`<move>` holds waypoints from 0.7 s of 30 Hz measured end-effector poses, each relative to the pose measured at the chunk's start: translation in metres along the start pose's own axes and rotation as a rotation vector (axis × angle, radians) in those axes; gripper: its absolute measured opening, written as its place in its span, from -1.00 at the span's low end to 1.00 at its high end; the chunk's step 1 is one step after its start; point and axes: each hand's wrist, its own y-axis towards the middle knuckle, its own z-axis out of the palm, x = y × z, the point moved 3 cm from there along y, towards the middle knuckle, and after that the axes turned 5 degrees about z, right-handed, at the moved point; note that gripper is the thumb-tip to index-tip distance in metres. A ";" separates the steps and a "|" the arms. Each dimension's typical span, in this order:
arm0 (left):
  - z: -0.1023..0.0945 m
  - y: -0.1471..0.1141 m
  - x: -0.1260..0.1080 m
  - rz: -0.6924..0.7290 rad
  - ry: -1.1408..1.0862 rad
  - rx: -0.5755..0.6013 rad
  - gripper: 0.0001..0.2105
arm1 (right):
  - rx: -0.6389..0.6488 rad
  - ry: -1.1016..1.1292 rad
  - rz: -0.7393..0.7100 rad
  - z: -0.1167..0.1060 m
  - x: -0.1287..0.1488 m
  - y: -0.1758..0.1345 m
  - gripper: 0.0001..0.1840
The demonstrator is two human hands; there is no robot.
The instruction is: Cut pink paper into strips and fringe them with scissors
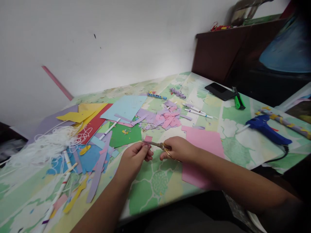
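Observation:
In the head view my right hand (178, 149) grips a pair of gold-handled scissors (157, 144), fingers in the loops, blades pointing left. The blade tips lie right at the fingertips of my left hand (137, 155). My left thumb and fingers are pinched together, apparently on a small pink paper piece (148, 138) that sticks out just beyond the blades. Where the fingers meet the paper is mostly hidden. Under my right forearm lies a pink paper sheet (204, 142). A green paper sheet (126, 136) is just beyond my left hand.
Pink and purple scraps (167, 118) lie mid-table. Left are tangled white string (48, 145), coloured sheets (94, 127) and paper strips (99, 171). Right are a blue glue gun (267, 129), a black phone (220, 91) and a green cutter (239, 101). White sticks (198, 113) lie farther back.

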 end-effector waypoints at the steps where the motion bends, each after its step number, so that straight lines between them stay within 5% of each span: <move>1: -0.001 0.000 -0.001 -0.002 0.002 -0.019 -0.84 | 0.006 0.003 0.000 0.000 0.000 -0.001 -0.44; 21: 0.000 -0.002 -0.003 0.072 0.117 -0.047 -0.81 | 0.013 -0.033 -0.012 0.001 0.000 0.000 -0.41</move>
